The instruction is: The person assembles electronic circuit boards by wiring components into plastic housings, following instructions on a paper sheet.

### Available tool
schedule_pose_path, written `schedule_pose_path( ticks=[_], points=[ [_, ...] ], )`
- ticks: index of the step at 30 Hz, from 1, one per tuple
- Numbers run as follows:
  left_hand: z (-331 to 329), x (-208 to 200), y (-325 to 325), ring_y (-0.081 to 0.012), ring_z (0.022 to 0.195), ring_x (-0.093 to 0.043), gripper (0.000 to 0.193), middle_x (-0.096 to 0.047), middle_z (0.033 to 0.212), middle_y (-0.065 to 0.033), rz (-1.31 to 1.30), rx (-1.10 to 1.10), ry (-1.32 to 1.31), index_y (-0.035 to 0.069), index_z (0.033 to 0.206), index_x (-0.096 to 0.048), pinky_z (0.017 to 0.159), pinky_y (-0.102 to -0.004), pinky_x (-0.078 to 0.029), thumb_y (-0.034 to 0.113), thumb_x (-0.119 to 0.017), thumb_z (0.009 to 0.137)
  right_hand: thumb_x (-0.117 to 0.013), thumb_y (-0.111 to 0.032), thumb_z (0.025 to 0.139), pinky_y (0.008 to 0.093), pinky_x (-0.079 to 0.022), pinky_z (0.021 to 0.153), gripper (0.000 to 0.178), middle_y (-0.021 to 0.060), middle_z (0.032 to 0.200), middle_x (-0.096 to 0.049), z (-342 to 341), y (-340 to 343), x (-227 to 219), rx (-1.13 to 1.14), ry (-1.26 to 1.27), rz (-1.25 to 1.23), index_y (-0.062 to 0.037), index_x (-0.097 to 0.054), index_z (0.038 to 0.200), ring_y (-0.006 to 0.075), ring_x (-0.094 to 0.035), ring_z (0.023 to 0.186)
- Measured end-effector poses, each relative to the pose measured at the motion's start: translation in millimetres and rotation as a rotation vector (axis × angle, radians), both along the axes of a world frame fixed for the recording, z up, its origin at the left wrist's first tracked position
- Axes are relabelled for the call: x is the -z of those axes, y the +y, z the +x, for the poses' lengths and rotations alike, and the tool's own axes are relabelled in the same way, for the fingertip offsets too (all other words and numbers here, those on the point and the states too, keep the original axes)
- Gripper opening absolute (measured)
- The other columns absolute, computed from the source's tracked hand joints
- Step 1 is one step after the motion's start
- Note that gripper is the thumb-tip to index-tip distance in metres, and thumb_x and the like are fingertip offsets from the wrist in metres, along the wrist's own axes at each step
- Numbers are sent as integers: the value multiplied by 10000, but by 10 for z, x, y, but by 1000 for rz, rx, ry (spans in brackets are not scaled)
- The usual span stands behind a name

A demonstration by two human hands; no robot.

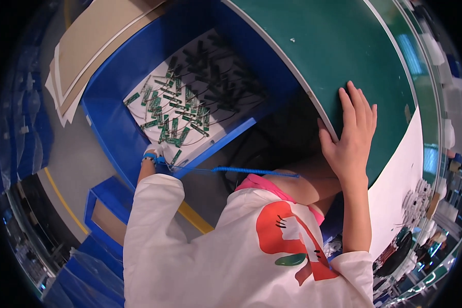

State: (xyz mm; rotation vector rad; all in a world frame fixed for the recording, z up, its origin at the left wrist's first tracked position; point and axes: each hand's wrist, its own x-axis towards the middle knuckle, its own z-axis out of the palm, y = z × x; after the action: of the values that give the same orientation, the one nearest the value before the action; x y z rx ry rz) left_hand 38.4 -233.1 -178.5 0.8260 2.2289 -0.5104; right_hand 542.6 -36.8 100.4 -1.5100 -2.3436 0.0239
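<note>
"Where's the left hand?"

"The left hand (155, 148) is down at the near left corner of the big blue box (108, 123), a blue wrist strap (150, 156) around its wrist. A blue cord (246, 170), coiled for part of its length, runs off to the right from there."

"Is its grip closed on anything?"

"I can't tell. The fingers look pale and blurred, and the forearm and sleeve (161, 187) are in the way. One small board lies just to its right."

"And the boards?"

"Lots of green circuit boards (180, 107) lie loose at all angles on a white sheet (218, 123) in the box. Those at the far end are in shadow, with thin dark wires among them."

"What about the right hand?"

"The right hand (348, 134) is bare and open, fingers spread on the green desk (313, 31), thumb by its pale edge. It grips nothing."

"Anything beside the box?"

"Brown and white sheets (95, 49) at its far left, and a smaller blue box (90, 208) nearer, on the left."
</note>
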Motion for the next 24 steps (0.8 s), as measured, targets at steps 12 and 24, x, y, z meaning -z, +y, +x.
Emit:
schedule_pose_path(
  ticks=[12, 24],
  points=[
    [74, -16, 81, -276, 741, -612, 468, -617, 762, -182, -3, 59, 100, 0, 816, -621, 639, -341, -455, 454, -534, 738, -640, -95, 606, 509, -252, 951, 554, 151, 1213, -417, 33, 32, -6, -8, 24, 2, -15, -463, 1125, 323, -409, 1101],
    [294, -436, 126, -255, 903, -571, 485, -583, 1003, -113, 644, -1255, -1095, 32, 1087, -503, 806, -372, -466, 426, -516, 806, -652, -72, 585, 491, -250, 960, 618, 159, 1242, -395, 33, 0, -28, 5, 48, -51, -12, -430, 1158, 331, -398, 1121]
  ],
)
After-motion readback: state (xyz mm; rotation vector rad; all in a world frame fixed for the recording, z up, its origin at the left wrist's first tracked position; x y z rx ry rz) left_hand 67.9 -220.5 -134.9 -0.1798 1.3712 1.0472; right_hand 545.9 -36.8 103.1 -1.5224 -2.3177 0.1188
